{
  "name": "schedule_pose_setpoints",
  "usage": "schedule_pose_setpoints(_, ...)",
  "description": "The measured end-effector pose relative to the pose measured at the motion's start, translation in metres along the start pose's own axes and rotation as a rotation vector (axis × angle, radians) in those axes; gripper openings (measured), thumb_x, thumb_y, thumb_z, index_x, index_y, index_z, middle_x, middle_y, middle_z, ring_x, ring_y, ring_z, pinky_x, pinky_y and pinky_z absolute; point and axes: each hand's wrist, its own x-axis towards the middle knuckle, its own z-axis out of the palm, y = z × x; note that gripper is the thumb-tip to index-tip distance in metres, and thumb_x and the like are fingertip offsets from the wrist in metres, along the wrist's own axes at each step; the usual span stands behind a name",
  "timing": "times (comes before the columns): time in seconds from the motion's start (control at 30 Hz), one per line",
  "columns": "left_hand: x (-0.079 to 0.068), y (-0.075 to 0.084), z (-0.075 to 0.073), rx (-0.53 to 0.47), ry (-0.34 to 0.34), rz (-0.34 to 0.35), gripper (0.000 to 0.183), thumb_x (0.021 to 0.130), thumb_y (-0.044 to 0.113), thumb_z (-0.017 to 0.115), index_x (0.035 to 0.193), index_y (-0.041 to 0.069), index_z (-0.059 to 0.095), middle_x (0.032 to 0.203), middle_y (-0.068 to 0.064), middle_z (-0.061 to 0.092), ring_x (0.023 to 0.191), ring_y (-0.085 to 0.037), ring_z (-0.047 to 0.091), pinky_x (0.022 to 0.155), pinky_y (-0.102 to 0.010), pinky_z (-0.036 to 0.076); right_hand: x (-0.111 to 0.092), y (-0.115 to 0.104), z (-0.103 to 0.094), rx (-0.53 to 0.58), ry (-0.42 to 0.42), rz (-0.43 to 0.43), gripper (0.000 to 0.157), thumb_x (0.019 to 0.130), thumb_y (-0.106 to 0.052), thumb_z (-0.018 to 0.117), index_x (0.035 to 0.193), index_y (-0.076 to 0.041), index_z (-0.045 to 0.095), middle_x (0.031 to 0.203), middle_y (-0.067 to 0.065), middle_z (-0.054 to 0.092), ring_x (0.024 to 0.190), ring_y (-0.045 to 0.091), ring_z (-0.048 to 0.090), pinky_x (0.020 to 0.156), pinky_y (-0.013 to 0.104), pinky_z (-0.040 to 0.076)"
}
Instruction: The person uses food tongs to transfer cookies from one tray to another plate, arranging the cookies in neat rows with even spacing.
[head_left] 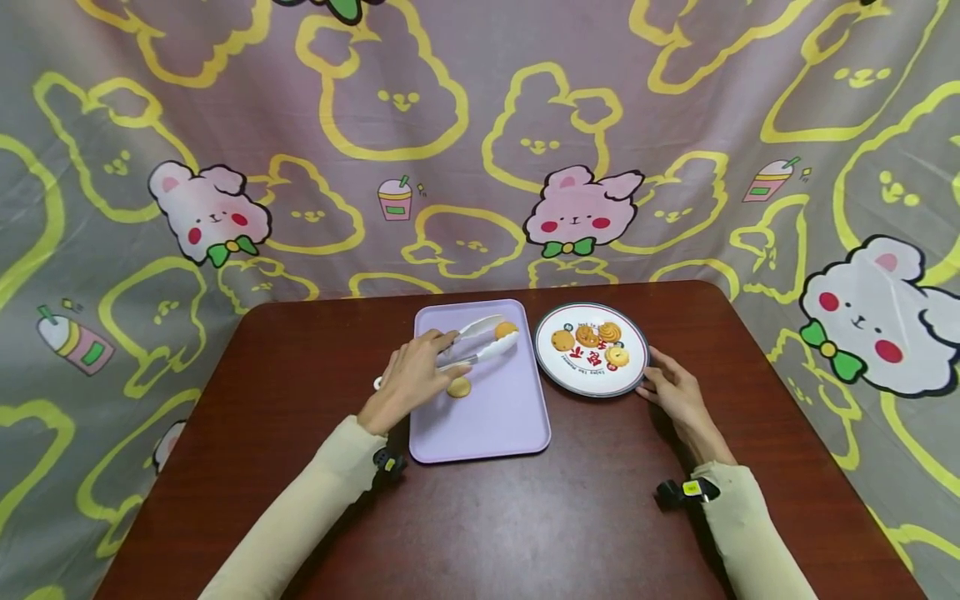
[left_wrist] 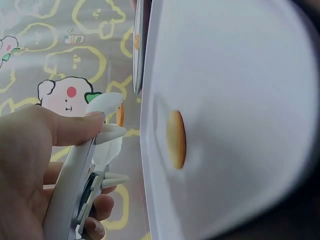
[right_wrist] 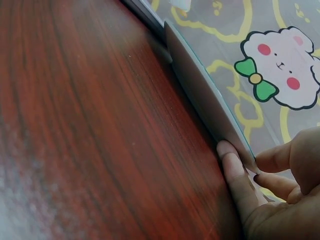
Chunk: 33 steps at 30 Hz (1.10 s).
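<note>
My left hand (head_left: 415, 371) grips a pair of tongs (left_wrist: 75, 185) with white tips, over the lilac tray (head_left: 487, 425). Between the tong tips is a round cookie (head_left: 506, 330), its orange edge just showing in the left wrist view. A second cookie (head_left: 459, 387) lies flat on the tray below the tongs. To the right, a white plate (head_left: 592, 383) with a dark rim bears several cookies, some swirled and some round. Its right edge is pinched between the thumb and fingers of my right hand (head_left: 678, 400); the right wrist view shows fingertips under the rim.
Tray and plate stand side by side at the back of a dark reddish-brown table (head_left: 585, 517). Behind and around the table hangs a curtain (head_left: 465, 192) printed with bears and rabbits. A small camera is strapped to each wrist.
</note>
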Motion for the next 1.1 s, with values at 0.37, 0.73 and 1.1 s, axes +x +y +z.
schedule_pose_setpoints(0.37, 0.015, 0.026, 0.012, -0.003, -0.006, 0.088, 0.061, 0.090, 0.050, 0.078, 0.139, 0.015, 0.068, 0.114, -0.005, 0.073, 0.090, -0.024, 0.069, 0.075, -0.046, 0.058, -0.001, 0.001, -0.002, 0.006, 0.016, 0.007, 0.059, 0.111, -0.019, 0.047, 0.166, -0.011, 0.028, 0.139, 0.015, 0.052, 0.089, -0.006, 0.063, 0.084, 0.015, 0.057)
schedule_pose_setpoints(0.73, 0.024, 0.047, 0.023, 0.012, -0.059, 0.154, 0.062, 0.092, 0.050, 0.077, 0.142, 0.015, 0.066, 0.115, -0.007, 0.074, 0.088, -0.021, 0.068, 0.074, -0.045, 0.058, 0.000, 0.003, -0.001, 0.008, 0.017, 0.003, 0.058, 0.111, -0.018, 0.047, 0.166, -0.011, 0.027, 0.137, 0.015, 0.053, 0.090, -0.006, 0.063, 0.085, 0.015, 0.057)
schedule_pose_setpoints(1.1, 0.031, 0.066, 0.038, 0.036, -0.086, 0.196, 0.065, 0.091, 0.052, 0.077, 0.142, 0.014, 0.065, 0.117, -0.003, 0.073, 0.090, -0.022, 0.071, 0.075, -0.043, 0.060, 0.002, 0.000, 0.000, 0.000, 0.009, 0.021, 0.058, 0.111, -0.020, 0.046, 0.166, -0.013, 0.027, 0.149, 0.022, 0.048, 0.091, -0.006, 0.063, 0.085, 0.015, 0.058)
